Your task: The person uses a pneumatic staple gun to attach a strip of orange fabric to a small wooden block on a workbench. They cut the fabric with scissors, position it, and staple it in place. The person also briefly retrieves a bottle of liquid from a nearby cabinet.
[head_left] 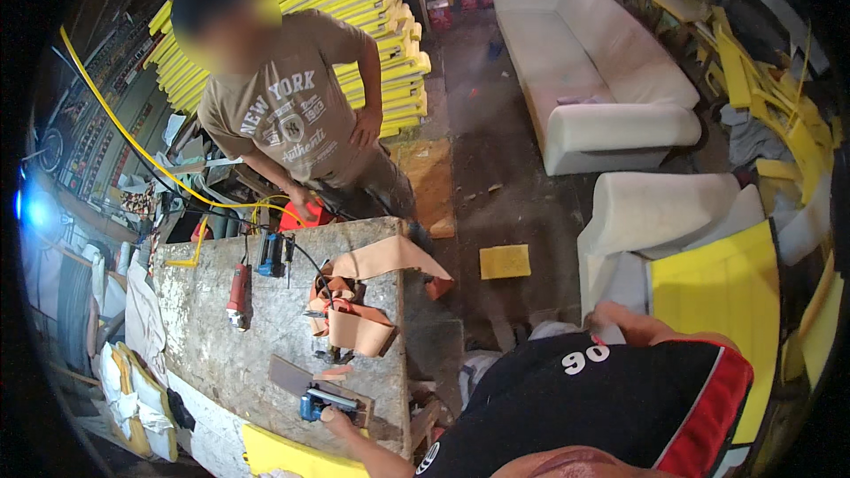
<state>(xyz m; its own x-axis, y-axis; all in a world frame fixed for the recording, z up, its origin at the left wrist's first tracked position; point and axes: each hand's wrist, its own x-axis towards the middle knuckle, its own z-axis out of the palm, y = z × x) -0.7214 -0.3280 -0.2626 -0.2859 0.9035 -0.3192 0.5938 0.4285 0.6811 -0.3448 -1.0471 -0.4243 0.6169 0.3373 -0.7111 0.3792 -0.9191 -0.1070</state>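
My left hand (pixel 337 422) is at the near end of the workbench (pixel 274 327), its fingers closed round a blue pneumatic staple gun (pixel 312 404). The staple gun lies low over a flat brown strip (pixel 292 377) on the bench top. My right hand (pixel 609 317) is bent in beside my black shirt, near a cream upholstered piece; its fingers are partly hidden, and whether it holds anything does not show. Tan bands of sheet material (pixel 361 333) lie curled in a heap on the bench, with a dark hose running into them.
A co-worker (pixel 301 115) stands at the bench's far side, one hand on its edge. A red angle grinder (pixel 237 297) and another blue air tool (pixel 269 253) lie there. A yellow hose (pixel 133 128) hangs across. A cream sofa (pixel 575 53) and yellow foam (pixel 722 301) are right.
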